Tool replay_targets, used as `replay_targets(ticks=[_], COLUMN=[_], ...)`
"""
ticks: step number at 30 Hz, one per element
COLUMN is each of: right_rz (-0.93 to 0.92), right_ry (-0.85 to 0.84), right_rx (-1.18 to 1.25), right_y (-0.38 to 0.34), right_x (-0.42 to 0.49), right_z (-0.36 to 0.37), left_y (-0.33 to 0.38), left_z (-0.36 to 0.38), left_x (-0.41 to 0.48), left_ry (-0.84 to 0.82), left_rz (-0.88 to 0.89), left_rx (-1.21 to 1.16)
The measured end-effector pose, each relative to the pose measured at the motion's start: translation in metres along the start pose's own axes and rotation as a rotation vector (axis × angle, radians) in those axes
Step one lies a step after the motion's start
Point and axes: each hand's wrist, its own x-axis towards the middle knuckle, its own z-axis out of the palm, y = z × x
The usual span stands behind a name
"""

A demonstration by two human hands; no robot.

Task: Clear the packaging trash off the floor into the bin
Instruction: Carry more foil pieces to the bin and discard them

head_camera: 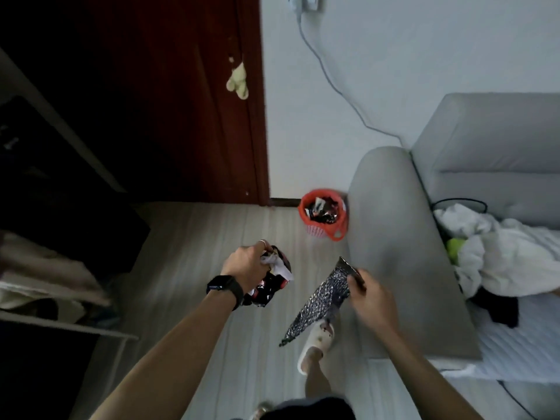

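Both arms reach forward over the floor (194, 231): the right hand (371, 294) pinches a silvery foil bag (318, 301) by its top, while the left hand (247, 263) clutches a bunch of crumpled wrappers (271, 283). Farther off, the orange bin (323, 217) stands against the wall, touching the sofa arm (391, 237), already holding wrappers.

glinting as crinkled foil on the bag (321, 298), shining as slick plastic on the wrappers (268, 287), looking matt on the cloth sofa (394, 237) and wood-grain floor (197, 237).
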Motion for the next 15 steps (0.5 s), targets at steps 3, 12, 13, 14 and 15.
replay_targets(ticks=[3, 12, 13, 14, 15], right_rz=[0.096, 0.208, 0.222, 0.233, 0.245], right_ry=[-0.069, -0.191, -0.204, -0.205, -0.198], right_rx=[0.09, 0.18, 0.186, 0.188, 0.191], right_y=[0.01, 0.037, 0.039, 0.039, 0.04], right_x=[0.067, 0.262, 0.28, 0.293, 0.305], right_z=[-0.002, -0.009, -0.009, -0.009, -0.008], left_y=[0.019, 0.066, 0.07, 0.071, 0.073], left_z=[0.01, 0.026, 0.029, 0.032, 0.035], left_x=[0.067, 0.246, 0.261, 0.274, 0.286], left_ry=[-0.023, -0.076, -0.07, -0.062, -0.069], left_rz=[0.032, -0.127, -0.146, -0.156, -0.172], left_rx=[0.032, -0.103, -0.118, -0.124, -0.139])
